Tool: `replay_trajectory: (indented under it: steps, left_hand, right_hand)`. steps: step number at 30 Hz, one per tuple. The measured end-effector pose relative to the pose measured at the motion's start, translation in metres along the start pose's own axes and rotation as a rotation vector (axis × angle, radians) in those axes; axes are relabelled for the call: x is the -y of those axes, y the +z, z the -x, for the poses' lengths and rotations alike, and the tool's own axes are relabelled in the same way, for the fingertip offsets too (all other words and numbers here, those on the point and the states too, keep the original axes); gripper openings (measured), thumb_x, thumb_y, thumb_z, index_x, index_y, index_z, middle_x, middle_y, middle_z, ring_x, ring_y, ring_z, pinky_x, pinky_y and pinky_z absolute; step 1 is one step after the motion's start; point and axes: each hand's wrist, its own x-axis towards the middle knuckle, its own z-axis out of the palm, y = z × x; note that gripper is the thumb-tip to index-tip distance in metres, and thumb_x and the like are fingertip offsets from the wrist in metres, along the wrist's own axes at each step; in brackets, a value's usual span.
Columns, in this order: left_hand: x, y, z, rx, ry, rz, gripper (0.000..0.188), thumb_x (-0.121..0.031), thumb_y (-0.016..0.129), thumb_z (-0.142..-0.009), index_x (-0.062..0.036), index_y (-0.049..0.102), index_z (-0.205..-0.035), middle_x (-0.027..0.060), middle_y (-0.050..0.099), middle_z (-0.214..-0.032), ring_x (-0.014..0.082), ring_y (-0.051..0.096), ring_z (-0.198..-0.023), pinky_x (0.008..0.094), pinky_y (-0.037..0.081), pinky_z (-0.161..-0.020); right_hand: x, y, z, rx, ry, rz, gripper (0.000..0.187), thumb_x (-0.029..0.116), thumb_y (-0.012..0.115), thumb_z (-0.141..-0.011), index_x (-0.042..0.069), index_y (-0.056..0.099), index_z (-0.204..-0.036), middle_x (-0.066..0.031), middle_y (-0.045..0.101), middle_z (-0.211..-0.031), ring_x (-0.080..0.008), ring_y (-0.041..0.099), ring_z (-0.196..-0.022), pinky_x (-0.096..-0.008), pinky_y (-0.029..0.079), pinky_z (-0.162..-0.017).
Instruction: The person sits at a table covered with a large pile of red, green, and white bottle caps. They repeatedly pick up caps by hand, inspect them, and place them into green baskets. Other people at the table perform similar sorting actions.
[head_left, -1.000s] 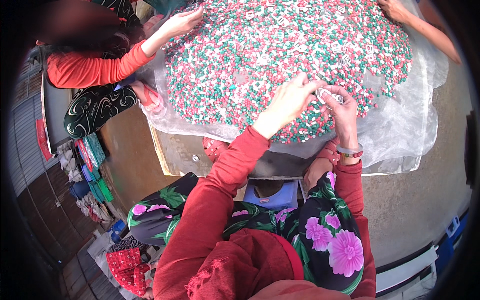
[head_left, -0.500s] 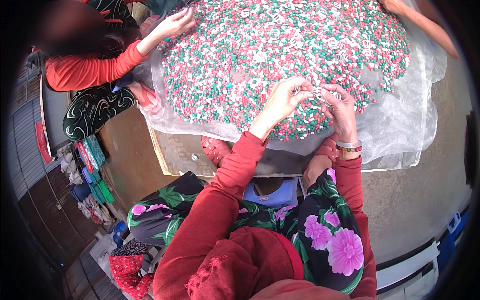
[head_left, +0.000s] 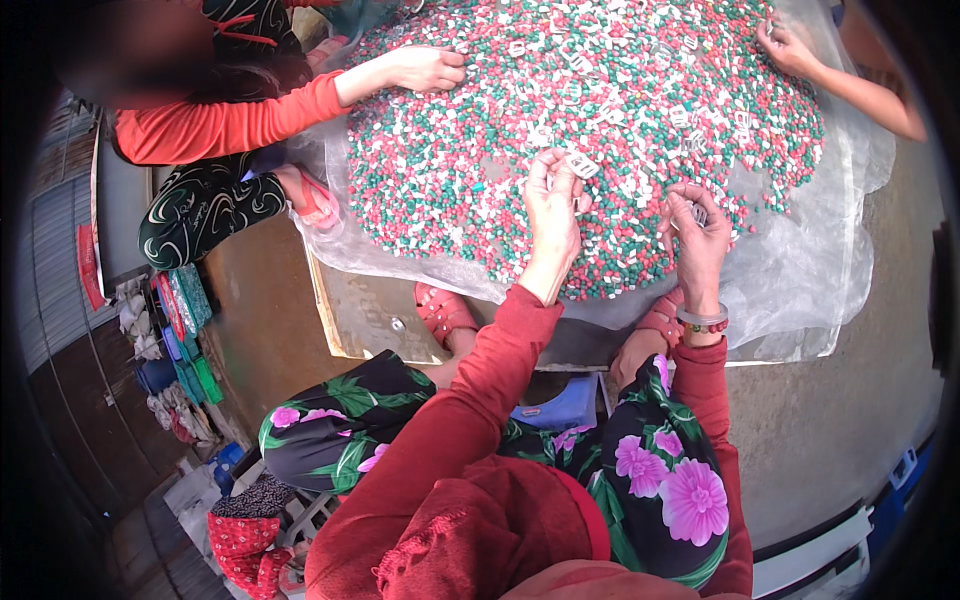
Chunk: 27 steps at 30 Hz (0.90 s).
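Observation:
My left hand (head_left: 552, 215) is raised over the near part of a wide heap of small red, green and white pieces (head_left: 450, 185). Its thumb and fingers pinch a flat white plastic piece with slots (head_left: 582, 165), buckle-like in shape. To the right, my right hand (head_left: 700, 240) is closed around a small whitish piece with an opening (head_left: 697, 213), partly hidden by the fingers. A bangle and a beaded bracelet (head_left: 706, 324) circle that wrist. More slotted white pieces (head_left: 680, 117) lie scattered over the heap.
The heap lies on a translucent mesh sheet (head_left: 790, 260) over a low board (head_left: 370, 310). At the left, a co-worker's hand (head_left: 430, 68) touches the heap; another person's hand (head_left: 787, 50) is at the far right. A blue plastic stool (head_left: 565, 402) shows between my legs.
My hands, close together before, have moved apart. The left has turned upward with the slotted piece; the right has dropped slightly. The left co-worker's hand has moved right and down onto the heap.

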Motion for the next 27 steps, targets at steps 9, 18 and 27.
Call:
replay_trajectory:
  steps: [9,18,27]
  left_hand:
    - [-0.004,0.015,0.013,0.243,-0.035,-0.709,0.018,-0.012,0.058,-0.091,-0.0012,0.060,-0.104,0.0023,0.061,-0.079,0.0029,0.052,-0.057,0.0183,0.040,-0.045]
    - [0.005,0.016,0.011,0.253,-0.138,-0.691,0.020,-0.011,0.056,-0.090,-0.0048,0.059,-0.109,0.0002,0.055,-0.072,0.0036,0.047,-0.056,0.0194,0.039,-0.046]
    - [-0.016,0.012,0.007,0.678,0.127,-1.099,0.021,-0.019,0.063,-0.084,-0.0035,0.066,-0.098,0.0045,0.058,-0.086,0.0114,0.053,-0.070,0.0321,0.045,-0.063]
  right_hand:
    - [-0.011,0.020,0.004,0.225,-0.029,-0.007,0.039,0.002,0.058,-0.087,0.004,0.054,-0.125,-0.0100,0.060,-0.109,-0.0125,0.063,-0.081,-0.0230,0.054,-0.062]
    - [-0.026,0.007,0.002,0.168,0.090,-0.206,0.021,0.004,0.059,-0.087,-0.005,0.062,-0.106,-0.0068,0.064,-0.080,-0.0094,0.055,-0.061,-0.0214,0.043,-0.053]
    - [-0.018,-0.008,0.003,0.323,0.232,0.085,0.017,0.015,0.063,-0.087,-0.001,0.067,-0.084,0.0025,0.050,-0.064,-0.0033,0.041,-0.048,-0.0195,0.029,-0.042]
